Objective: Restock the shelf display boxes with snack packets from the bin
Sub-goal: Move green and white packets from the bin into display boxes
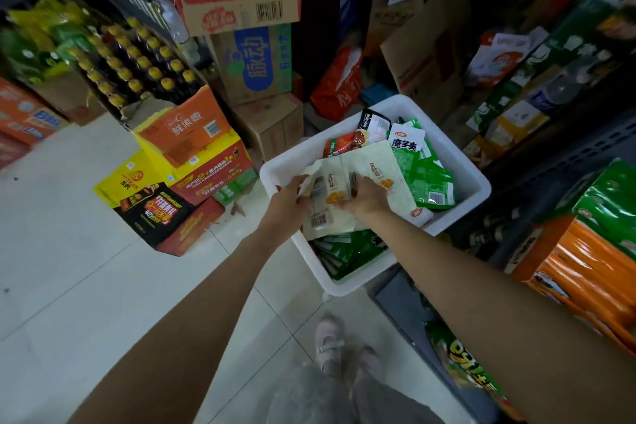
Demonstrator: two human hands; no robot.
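Both arms reach down into a white plastic bin (457, 179) standing on the pale tiled floor (69, 251) of a crowded stockroom aisle. The left hand (287, 201) grasps the near-left edge of a bundle of cream-coloured snack packets (375, 165), fingers curled over the wrapper. The right hand (366, 198) is clamped on the same bundle just beside it, fingers bent down across the packet faces. The bundle lies on top of the bin's contents, roughly at its centre, and one packet with a barcode hangs down below the left hand.

The bin also holds green packets (423, 179) along its far-right side, more green packets (347, 251) in its near corner, and a red packet (340, 144) and a black-and-white packet (373, 124) at the far end.

To the right of the bin stands dark shelving with an orange display box (581, 272) of long orange packs and green bags (616, 203) above it. To the left, stacked cartons (192, 134) rest on the floor, with a case of yellow-capped bottles (134, 62) behind them. Further cartons are piled behind the bin. The person's pink shoes (330, 337) show near the bottom of the view.
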